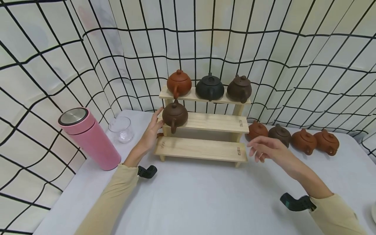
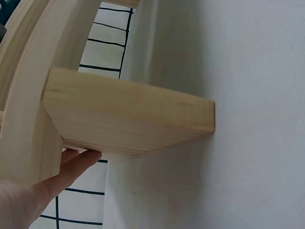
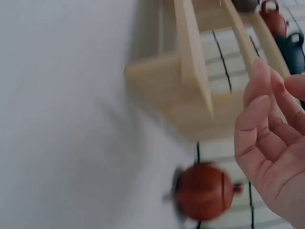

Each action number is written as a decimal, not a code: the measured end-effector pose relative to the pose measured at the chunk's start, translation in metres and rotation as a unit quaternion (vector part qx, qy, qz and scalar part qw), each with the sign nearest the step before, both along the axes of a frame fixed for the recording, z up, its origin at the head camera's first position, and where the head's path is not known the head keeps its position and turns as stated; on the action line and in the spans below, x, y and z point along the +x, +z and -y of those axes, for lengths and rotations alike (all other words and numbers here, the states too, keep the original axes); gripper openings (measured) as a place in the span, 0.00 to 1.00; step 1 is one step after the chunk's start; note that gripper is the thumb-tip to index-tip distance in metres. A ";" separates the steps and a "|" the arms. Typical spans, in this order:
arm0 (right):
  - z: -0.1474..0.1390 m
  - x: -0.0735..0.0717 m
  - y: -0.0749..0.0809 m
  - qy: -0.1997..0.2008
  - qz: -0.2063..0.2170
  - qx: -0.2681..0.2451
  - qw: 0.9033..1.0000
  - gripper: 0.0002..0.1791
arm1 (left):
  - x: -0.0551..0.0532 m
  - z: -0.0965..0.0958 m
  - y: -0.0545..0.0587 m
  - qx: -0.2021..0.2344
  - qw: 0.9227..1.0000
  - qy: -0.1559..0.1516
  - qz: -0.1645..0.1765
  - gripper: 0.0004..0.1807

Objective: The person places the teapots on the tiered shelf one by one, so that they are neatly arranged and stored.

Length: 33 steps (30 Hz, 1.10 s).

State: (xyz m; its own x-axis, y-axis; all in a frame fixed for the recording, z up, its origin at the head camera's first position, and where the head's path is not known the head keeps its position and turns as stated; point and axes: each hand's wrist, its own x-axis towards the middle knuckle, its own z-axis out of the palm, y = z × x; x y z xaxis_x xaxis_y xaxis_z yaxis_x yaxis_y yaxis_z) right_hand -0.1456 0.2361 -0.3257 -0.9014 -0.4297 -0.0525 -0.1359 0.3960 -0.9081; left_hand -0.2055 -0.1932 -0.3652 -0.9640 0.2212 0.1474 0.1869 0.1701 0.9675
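A three-tier wooden stand (image 1: 202, 148) stands on the table. My left hand (image 1: 150, 132) lies against the stand's left end, beside a dark brown teapot (image 1: 175, 115) on the middle tier. In the left wrist view, the fingers (image 2: 78, 164) reach extended behind the wooden side. On the top tier sit a red-brown teapot (image 1: 179, 83), a black teapot (image 1: 210, 87) and a brown teapot (image 1: 239, 88). Off the stand's right end, my right hand (image 1: 268, 148) hovers with loosely bent fingers and nothing in them. It is nearest to a reddish teapot (image 1: 257, 130) on the table.
Right of the stand, a brown teapot (image 1: 279, 134) and two orange-brown teapots, one central (image 1: 304, 141) and one outermost (image 1: 326, 142), line the table's back. At left stand a pink thermos (image 1: 94, 140) and a clear glass cup (image 1: 121, 129). Black wire grid panels (image 1: 195, 31) enclose the table.
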 end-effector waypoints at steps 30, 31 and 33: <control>-0.023 -0.026 -0.049 -0.152 0.166 -0.056 0.973 0.30 | 0.000 -0.001 -0.001 -0.014 1.000 0.009 -0.001 0.34; -0.022 -0.027 -0.050 -0.150 0.165 -0.060 0.973 0.29 | 0.000 -0.001 0.000 -0.013 1.000 0.009 -0.001 0.34; -0.022 -0.029 -0.051 -0.144 0.163 -0.067 0.974 0.28 | 0.000 -0.001 0.000 -0.012 1.000 0.008 -0.001 0.34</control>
State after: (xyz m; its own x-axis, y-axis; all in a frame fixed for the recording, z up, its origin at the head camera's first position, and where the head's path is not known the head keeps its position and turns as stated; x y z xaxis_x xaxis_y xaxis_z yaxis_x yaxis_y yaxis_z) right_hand -0.1744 0.2577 -0.3772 -0.9305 -0.1847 -0.3164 0.2668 0.2502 -0.9307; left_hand -0.2055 -0.1918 -0.3656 -0.9675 0.2083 0.1435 0.1849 0.1956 0.9631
